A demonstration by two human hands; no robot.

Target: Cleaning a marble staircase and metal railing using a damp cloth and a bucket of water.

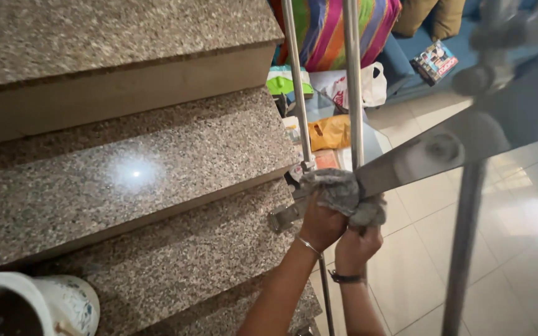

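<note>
My left hand [320, 224] and my right hand [356, 246] are both closed on a grey cloth [344, 193], side by side. The cloth is pressed around the lower end of a shiny steel handrail [443, 149] that slopes up to the right. Each wrist wears a thin bracelet. Just behind the cloth, two upright steel balusters [297, 87] rise from the edge of the granite stairs [157, 162]. A metal bracket [281, 218] sits at the stair edge beside my left hand.
A white patterned bucket [38, 305] stands on a step at the lower left. A thick steel post [465, 242] descends to the tiled floor [518, 249] at right. Below lie plastic bags [356, 84], a striped colourful fabric [328, 31] and a blue sofa with cushions.
</note>
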